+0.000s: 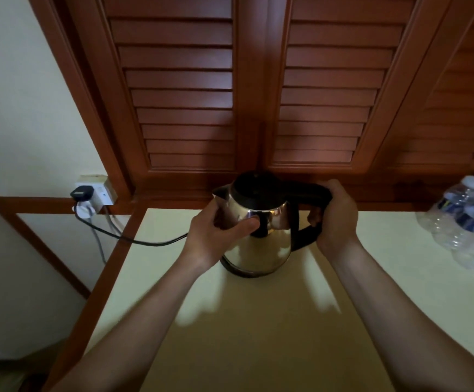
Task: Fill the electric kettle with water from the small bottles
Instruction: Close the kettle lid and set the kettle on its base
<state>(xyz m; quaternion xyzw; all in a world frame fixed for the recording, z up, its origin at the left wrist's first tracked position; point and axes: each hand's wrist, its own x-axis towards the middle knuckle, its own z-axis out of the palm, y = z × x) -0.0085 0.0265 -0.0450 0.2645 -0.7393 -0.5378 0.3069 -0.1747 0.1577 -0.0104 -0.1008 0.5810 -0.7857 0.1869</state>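
Grips kettle (258,250) on table (258,321), left hand (216,233) curled round steel body, right hand (337,219) clamped on handle. Risks yanking plugged-in cord (134,240) left of kettle if lifted far; risks splashing it while pouring from capped bottles (468,219) right of kettle

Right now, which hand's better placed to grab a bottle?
Right. The bottles sit at the table's right edge, on the right hand's side; it need only release the kettle handle. The left hand holds the kettle body and can steady it.
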